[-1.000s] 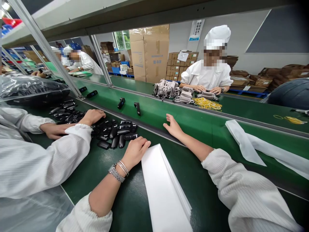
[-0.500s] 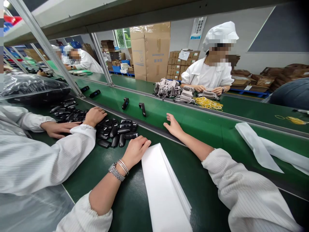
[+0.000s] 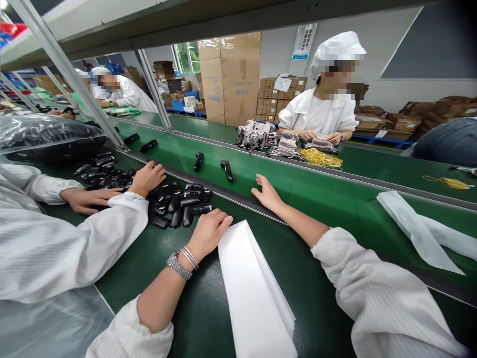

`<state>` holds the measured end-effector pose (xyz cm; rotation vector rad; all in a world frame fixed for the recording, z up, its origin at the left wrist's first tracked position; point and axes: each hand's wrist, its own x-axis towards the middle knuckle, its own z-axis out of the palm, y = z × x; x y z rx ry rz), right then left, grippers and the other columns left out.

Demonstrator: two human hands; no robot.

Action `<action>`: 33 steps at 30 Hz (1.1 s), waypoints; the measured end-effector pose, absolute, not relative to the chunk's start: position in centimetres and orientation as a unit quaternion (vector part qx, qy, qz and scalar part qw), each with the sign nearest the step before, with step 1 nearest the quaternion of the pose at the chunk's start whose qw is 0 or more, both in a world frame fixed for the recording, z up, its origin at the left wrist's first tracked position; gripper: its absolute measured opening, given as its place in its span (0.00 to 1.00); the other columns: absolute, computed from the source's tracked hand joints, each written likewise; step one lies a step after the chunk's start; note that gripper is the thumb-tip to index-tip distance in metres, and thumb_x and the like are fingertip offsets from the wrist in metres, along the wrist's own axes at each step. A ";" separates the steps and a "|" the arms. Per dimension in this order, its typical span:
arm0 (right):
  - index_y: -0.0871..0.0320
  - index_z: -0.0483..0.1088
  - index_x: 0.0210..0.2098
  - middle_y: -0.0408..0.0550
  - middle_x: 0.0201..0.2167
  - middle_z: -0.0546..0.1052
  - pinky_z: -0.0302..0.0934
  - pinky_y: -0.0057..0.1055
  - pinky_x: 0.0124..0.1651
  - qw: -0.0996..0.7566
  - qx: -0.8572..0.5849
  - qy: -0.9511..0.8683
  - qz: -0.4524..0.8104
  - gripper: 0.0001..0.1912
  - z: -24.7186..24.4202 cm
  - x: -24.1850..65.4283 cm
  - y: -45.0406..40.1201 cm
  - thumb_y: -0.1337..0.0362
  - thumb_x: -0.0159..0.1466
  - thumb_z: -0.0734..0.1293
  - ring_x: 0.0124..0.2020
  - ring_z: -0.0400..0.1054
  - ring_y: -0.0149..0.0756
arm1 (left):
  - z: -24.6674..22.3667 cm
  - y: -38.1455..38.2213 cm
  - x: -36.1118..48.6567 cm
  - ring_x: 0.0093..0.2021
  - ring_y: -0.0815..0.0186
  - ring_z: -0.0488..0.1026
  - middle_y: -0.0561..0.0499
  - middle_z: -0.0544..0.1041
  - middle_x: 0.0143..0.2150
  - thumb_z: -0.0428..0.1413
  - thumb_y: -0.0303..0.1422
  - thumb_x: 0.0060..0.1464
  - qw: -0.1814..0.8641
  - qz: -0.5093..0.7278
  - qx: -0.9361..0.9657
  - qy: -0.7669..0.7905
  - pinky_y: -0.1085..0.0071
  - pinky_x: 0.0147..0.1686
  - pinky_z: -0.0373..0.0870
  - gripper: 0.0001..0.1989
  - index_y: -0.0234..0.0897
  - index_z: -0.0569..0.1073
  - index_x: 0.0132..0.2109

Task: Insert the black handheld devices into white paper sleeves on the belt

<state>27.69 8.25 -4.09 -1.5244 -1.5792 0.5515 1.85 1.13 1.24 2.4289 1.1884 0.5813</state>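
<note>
My right hand (image 3: 267, 193) reaches over the edge of the green belt, fingers apart and holding nothing. To its left on the belt lies an angled black handheld device (image 3: 226, 170); a second black device (image 3: 198, 161) with a small lit display is farther left. My left hand (image 3: 210, 229), wearing a watch and bangles, rests on the table with loosely bent fingers and no object visible in it. Its thumb side is by the top corner of a stack of long white sheets (image 3: 248, 283). Black plastic casings (image 3: 188, 201) lie in a pile just beyond that hand.
At left, a co-worker's hands (image 3: 149, 178) rest by more black casings. Clear plastic bags (image 3: 44, 136) hold dark things behind. White strips (image 3: 417, 226) lie on the belt at right. Across it, a person (image 3: 320, 109) handles cords beside yellow bands (image 3: 322, 159). A metal post (image 3: 70, 74) stands left.
The black devices and the white strips have shifted to the right along the belt. Both my hands have stayed almost where they were.
</note>
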 end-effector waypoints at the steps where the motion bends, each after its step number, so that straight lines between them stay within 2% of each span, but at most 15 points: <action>1: 0.57 0.52 0.67 0.60 0.64 0.64 0.57 0.50 0.65 0.428 -0.609 -0.631 0.219 0.35 -4.1 27.7 8.3 0.63 0.63 0.64 0.65 0.60 0.49 | 1.2 1.1 1.8 0.34 0.65 0.70 0.50 0.72 0.31 0.43 0.40 0.67 0.188 0.206 0.863 0.421 0.69 0.37 0.65 0.21 0.37 0.73 0.31; 3: 0.55 0.52 0.67 0.58 0.64 0.65 0.57 0.50 0.65 0.430 -0.609 -0.630 0.217 0.35 -4.2 27.7 8.3 0.63 0.62 0.64 0.65 0.61 0.49 | 1.2 1.1 1.8 0.34 0.65 0.70 0.50 0.72 0.31 0.43 0.40 0.67 0.189 0.205 0.863 0.421 0.69 0.38 0.65 0.21 0.37 0.73 0.31; 8: 0.60 0.52 0.67 0.62 0.65 0.63 0.57 0.48 0.65 0.416 -0.612 -0.636 0.219 0.35 -4.1 27.7 8.3 0.63 0.62 0.64 0.65 0.60 0.49 | 1.2 1.2 1.7 0.34 0.65 0.70 0.50 0.71 0.31 0.43 0.40 0.67 0.186 0.203 0.864 0.423 0.69 0.37 0.65 0.21 0.37 0.73 0.31; 13: 0.57 0.52 0.67 0.61 0.64 0.65 0.57 0.50 0.65 0.419 -0.613 -0.633 0.219 0.36 -4.0 27.8 8.3 0.63 0.62 0.64 0.65 0.60 0.50 | 1.3 1.1 1.8 0.34 0.65 0.70 0.50 0.71 0.31 0.43 0.40 0.67 0.188 0.203 0.865 0.419 0.69 0.37 0.64 0.21 0.37 0.73 0.31; 19: 0.60 0.53 0.66 0.62 0.64 0.64 0.58 0.48 0.64 0.415 -0.612 -0.638 0.213 0.34 -4.3 27.8 8.4 0.63 0.62 0.63 0.65 0.61 0.49 | 1.4 1.0 1.9 0.34 0.65 0.69 0.50 0.71 0.31 0.44 0.39 0.67 0.195 0.206 0.862 0.421 0.70 0.37 0.64 0.21 0.36 0.73 0.31; 24: 0.57 0.53 0.66 0.60 0.64 0.65 0.57 0.50 0.65 0.427 -0.607 -0.637 0.210 0.34 -4.6 27.9 8.7 0.63 0.62 0.64 0.65 0.61 0.49 | 1.4 1.0 1.9 0.34 0.66 0.69 0.50 0.71 0.31 0.44 0.39 0.67 0.195 0.208 0.862 0.419 0.70 0.37 0.64 0.21 0.36 0.73 0.31; 29: 0.60 0.53 0.66 0.63 0.65 0.63 0.56 0.51 0.66 0.425 -0.604 -0.640 0.214 0.34 -4.6 28.0 8.7 0.63 0.62 0.64 0.65 0.60 0.50 | 1.3 1.0 1.9 0.34 0.66 0.69 0.50 0.71 0.31 0.44 0.39 0.67 0.194 0.208 0.862 0.420 0.70 0.38 0.64 0.21 0.36 0.74 0.32; 33: 0.58 0.53 0.66 0.61 0.64 0.64 0.56 0.50 0.65 0.425 -0.605 -0.637 0.217 0.35 -4.5 28.0 8.7 0.63 0.62 0.64 0.65 0.60 0.49 | 1.2 1.1 1.9 0.33 0.66 0.69 0.50 0.71 0.31 0.44 0.40 0.67 0.194 0.211 0.862 0.417 0.70 0.37 0.64 0.21 0.36 0.74 0.32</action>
